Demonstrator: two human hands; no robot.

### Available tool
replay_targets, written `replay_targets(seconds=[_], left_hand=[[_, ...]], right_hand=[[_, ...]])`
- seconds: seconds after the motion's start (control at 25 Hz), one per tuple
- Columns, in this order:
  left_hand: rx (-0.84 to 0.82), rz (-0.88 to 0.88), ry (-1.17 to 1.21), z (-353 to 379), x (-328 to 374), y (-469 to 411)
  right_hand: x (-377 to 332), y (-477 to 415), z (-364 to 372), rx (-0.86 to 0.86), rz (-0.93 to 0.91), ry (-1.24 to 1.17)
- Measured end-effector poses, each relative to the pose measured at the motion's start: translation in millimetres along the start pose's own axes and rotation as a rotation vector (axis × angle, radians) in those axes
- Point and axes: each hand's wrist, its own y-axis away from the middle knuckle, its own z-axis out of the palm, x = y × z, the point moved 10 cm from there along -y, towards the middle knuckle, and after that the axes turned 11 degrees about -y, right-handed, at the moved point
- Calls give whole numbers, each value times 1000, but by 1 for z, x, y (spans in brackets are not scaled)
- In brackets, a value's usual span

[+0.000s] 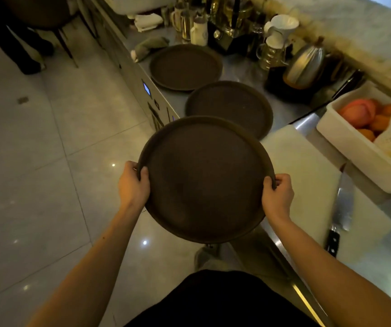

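Fingers of the left hand (132, 185) and the right hand (278, 197) are clamped over opposite rims of a round tray (204, 178), thumbs on its face. This two-sided hold likely keeps the wide, shallow disc steady as it hangs above the floor (48, 161), just beside the edge of the steel surface (284, 109). Its matte dark-brown face looks grainy, with a low raised lip. A near tray (229, 107) and a far tray (185, 66) lie flat in a row, so it probably joins them, short of the white cutting board (303, 166) and knife (342, 204).
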Motion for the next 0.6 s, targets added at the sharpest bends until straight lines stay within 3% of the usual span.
replay_targets(seconds=[0.28, 0.6], left_hand=[[-107, 50, -133, 68, 69, -107], [-238, 227, -167, 145, 130, -206]], right_hand=[[6, -88, 22, 115, 73, 60], [14, -138, 45, 229, 162, 194]])
